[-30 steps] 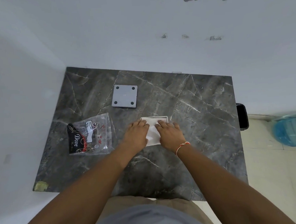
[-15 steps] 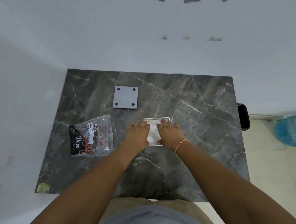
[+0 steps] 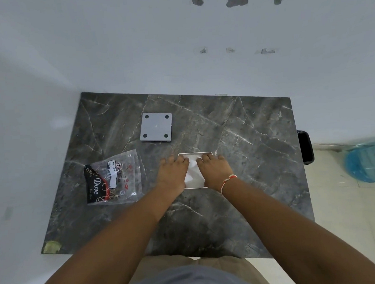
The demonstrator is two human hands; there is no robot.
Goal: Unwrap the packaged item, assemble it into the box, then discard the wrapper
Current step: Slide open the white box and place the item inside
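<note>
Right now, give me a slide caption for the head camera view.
Both hands, left hand and right hand, press a white item on a marble table, empty wrapper alongside.

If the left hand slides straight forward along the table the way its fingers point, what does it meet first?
Probably the grey square plate. The left hand points roughly at its near edge, with only bare marble table between.

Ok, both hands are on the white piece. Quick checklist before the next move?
1. Left hand on white piece: ok.
2. Right hand on it too: ok.
3. Piece lying flat on table: ok.
4. Piece fully seated in a box: cannot tell, hands cover it.
5. Wrapper discarded: not ok, it lies on the table left of the hands.
6. Grey plate apart from the hands: ok.
</note>
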